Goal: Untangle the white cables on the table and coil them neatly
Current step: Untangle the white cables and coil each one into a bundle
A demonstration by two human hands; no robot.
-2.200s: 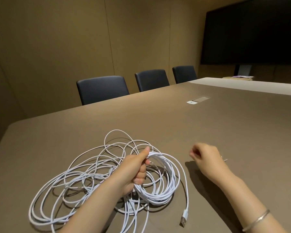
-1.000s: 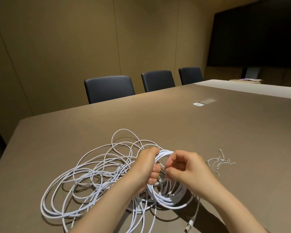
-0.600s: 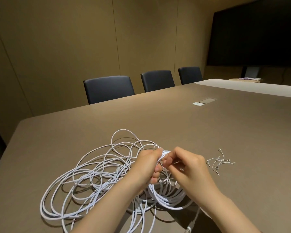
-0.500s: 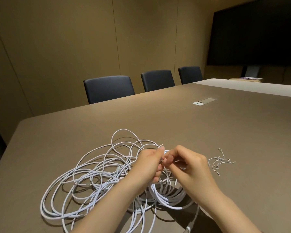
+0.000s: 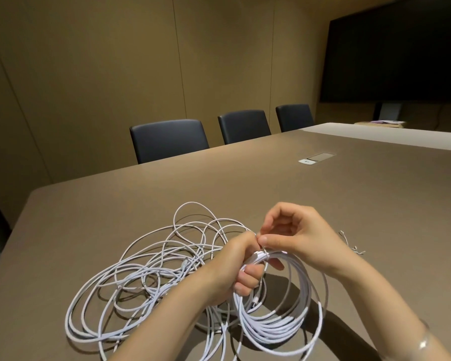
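Gripped in my left hand (image 5: 235, 267), the coiled bundle (image 5: 279, 327) stays limp, light; right hand (image 5: 297, 238) pinches its tie (image 5: 263, 248).

My left hand (image 5: 235, 267) covers the spot where it grips the bundled white cables (image 5: 276, 324), so I cannot tell how many strands sit inside my fingers (image 5: 248, 280). My right hand (image 5: 302, 238) pinches something thin at the top of the bundle, too small to identify. It also hides part of the little wire ties (image 5: 354, 247) lying on the tabletop (image 5: 375, 204) beyond it. The lowest cable loops and both my forearms run off the bottom edge. A bracelet (image 5: 425, 342) on my right wrist is blurred. Papers (image 5: 383, 123) far away under the dark screen (image 5: 396, 53) are too small to read; the screen is cut off at the right edge.
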